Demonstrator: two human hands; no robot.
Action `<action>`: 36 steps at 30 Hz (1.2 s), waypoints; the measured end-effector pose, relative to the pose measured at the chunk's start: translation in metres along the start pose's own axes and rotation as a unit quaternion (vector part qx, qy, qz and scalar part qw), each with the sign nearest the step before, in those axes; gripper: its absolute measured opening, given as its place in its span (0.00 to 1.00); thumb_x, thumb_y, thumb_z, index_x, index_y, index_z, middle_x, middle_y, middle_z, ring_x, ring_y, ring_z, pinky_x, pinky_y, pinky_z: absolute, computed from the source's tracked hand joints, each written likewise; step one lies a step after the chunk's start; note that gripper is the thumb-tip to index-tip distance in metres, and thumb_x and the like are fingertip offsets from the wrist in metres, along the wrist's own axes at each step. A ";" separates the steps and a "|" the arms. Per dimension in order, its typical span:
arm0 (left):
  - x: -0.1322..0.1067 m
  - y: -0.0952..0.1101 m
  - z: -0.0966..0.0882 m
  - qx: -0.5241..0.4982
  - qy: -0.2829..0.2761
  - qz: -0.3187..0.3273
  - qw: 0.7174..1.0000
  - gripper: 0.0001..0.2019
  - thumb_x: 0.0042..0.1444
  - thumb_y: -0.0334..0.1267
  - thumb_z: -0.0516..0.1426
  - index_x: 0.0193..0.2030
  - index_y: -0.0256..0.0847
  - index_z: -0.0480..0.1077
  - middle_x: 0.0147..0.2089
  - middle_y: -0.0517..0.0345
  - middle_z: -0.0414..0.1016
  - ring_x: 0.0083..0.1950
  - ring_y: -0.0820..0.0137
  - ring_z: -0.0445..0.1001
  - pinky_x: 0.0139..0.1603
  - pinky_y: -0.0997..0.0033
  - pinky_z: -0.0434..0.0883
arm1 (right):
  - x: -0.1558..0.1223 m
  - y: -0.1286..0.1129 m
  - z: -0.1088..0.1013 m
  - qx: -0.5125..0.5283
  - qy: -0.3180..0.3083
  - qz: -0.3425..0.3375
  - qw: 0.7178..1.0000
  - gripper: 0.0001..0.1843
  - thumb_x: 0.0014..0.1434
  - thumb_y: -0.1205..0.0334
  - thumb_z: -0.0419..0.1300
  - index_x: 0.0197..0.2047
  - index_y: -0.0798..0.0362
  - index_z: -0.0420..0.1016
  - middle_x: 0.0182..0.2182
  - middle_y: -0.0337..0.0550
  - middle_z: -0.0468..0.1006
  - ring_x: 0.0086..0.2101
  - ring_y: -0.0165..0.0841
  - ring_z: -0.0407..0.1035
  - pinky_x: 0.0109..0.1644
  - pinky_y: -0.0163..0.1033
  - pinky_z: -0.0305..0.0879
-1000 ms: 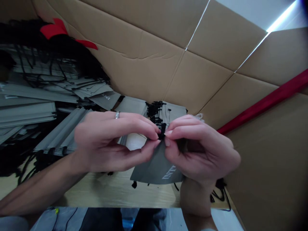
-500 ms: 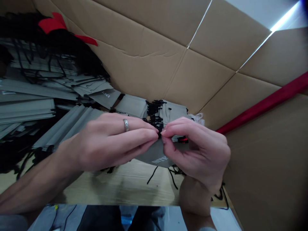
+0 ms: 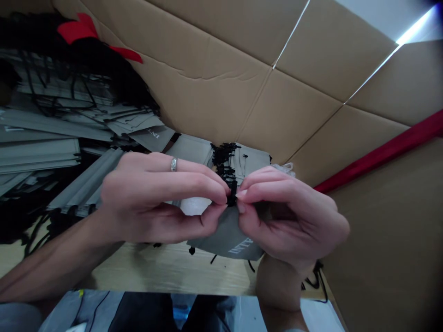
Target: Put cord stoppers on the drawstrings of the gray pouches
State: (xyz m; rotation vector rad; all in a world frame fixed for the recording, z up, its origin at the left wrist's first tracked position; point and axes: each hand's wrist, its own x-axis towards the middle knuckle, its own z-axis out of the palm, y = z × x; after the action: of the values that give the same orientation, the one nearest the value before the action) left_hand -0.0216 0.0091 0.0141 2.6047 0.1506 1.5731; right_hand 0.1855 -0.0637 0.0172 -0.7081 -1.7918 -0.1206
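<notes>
My left hand [image 3: 152, 196], with a ring on one finger, pinches a black cord [image 3: 232, 193] between thumb and fingertips. Opposite it, my right hand [image 3: 294, 214] pinches the same cord, its fingertips close to the left ones. The cord is bunched there; whether it is knotted I cannot tell. Just below the fingertips hangs a grey bag [image 3: 224, 237] with white lettering, partly covered by both hands. Behind the hands lie flat grey bags [image 3: 254, 159] with black cord ends heaped between them.
Stacks of grey bags [image 3: 38, 154] with black cords fill the left side. A red strip [image 3: 78, 30] lies over a black bundle at the back left. Cardboard walls [image 3: 207, 60] enclose the pale work surface [image 3: 166, 272]. Dark red tape [image 3: 380, 150] runs along the right.
My left thumb has dropped away from the fingers, opening a gap behind the pinch. More black cord shows between the fingertips. The lettered bag hangs slightly lower, and my right hand shifted a little right.
</notes>
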 end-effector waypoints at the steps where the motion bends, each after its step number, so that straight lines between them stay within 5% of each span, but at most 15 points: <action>1: 0.000 0.000 0.001 -0.009 0.005 -0.008 1.000 0.07 0.61 0.29 0.69 0.37 0.45 0.78 0.34 0.64 0.89 0.28 0.75 0.84 0.28 0.80 0.81 | 0.001 -0.001 0.001 0.004 0.004 0.003 1.000 0.15 0.62 0.79 0.67 0.41 0.47 0.84 0.32 0.41 0.85 0.31 0.35 0.80 0.33 0.43 0.82; 6: -0.003 0.001 0.006 -0.013 0.068 -0.040 0.997 0.05 0.60 0.30 0.70 0.39 0.43 0.80 0.37 0.63 0.89 0.34 0.74 0.87 0.36 0.81 0.84 | 0.001 -0.002 0.001 -0.006 0.017 0.002 1.000 0.15 0.61 0.81 0.67 0.40 0.49 0.84 0.32 0.42 0.85 0.31 0.35 0.80 0.35 0.44 0.81; 10: -0.007 0.004 0.006 0.030 0.037 0.007 0.999 0.05 0.63 0.33 0.70 0.43 0.46 0.83 0.43 0.62 0.90 0.38 0.71 0.89 0.44 0.77 0.88 | 0.000 -0.001 0.002 -0.012 0.020 -0.016 1.000 0.15 0.61 0.82 0.67 0.40 0.52 0.84 0.31 0.43 0.84 0.31 0.35 0.80 0.35 0.43 0.80; 14: -0.009 0.011 0.009 -0.034 0.046 -0.091 0.994 0.05 0.65 0.46 0.70 0.47 0.55 0.85 0.42 0.60 0.89 0.46 0.61 0.90 0.41 0.67 0.90 | 0.001 -0.004 0.006 -0.049 0.021 -0.044 0.998 0.16 0.59 0.85 0.68 0.39 0.54 0.84 0.31 0.44 0.84 0.32 0.35 0.79 0.36 0.42 0.80; 19: -0.004 0.012 0.011 -0.087 0.037 -0.123 0.988 0.12 0.63 0.52 0.71 0.49 0.53 0.85 0.39 0.57 0.88 0.45 0.59 0.89 0.36 0.68 0.88 | 0.002 -0.006 0.007 -0.087 0.010 -0.064 0.994 0.17 0.56 0.86 0.70 0.39 0.54 0.83 0.32 0.46 0.85 0.32 0.36 0.80 0.36 0.42 0.81; 25: -0.009 0.002 0.013 -0.108 0.059 -0.111 0.986 0.05 0.61 0.42 0.72 0.42 0.49 0.83 0.34 0.59 0.87 0.37 0.64 0.87 0.31 0.72 0.82 | -0.001 -0.002 0.009 -0.011 0.041 -0.028 0.999 0.15 0.58 0.82 0.66 0.41 0.51 0.83 0.31 0.43 0.84 0.29 0.35 0.80 0.34 0.42 0.80; 29: -0.013 -0.003 0.019 -0.155 0.102 -0.075 0.980 0.09 0.57 0.30 0.72 0.41 0.45 0.81 0.37 0.60 0.88 0.36 0.70 0.86 0.37 0.74 0.82 | -0.001 -0.002 0.006 -0.010 0.044 -0.010 0.999 0.15 0.59 0.80 0.67 0.41 0.49 0.84 0.32 0.42 0.84 0.30 0.35 0.80 0.34 0.44 0.80; 32: -0.008 -0.003 0.018 -0.236 0.029 -0.166 0.957 0.14 0.58 0.31 0.73 0.50 0.41 0.81 0.43 0.57 0.88 0.41 0.70 0.86 0.44 0.75 0.84 | 0.000 -0.001 0.002 -0.055 0.053 -0.020 0.997 0.15 0.60 0.80 0.68 0.42 0.50 0.84 0.34 0.44 0.85 0.34 0.37 0.81 0.37 0.46 0.81; 36: 0.000 -0.003 0.011 -0.241 -0.098 -0.216 0.941 0.07 0.73 0.35 0.62 0.45 0.37 0.82 0.32 0.62 0.80 0.30 0.77 0.75 0.29 0.80 0.72 | -0.001 0.004 -0.004 -0.074 0.072 -0.039 0.994 0.14 0.59 0.80 0.69 0.41 0.51 0.84 0.35 0.44 0.84 0.36 0.37 0.80 0.39 0.45 0.79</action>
State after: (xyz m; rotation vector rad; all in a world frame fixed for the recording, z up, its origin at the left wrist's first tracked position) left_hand -0.0113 0.0118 0.0088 2.1385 0.2614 1.0365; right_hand 0.1907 -0.0626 0.0163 -0.7147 -1.6847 -0.3516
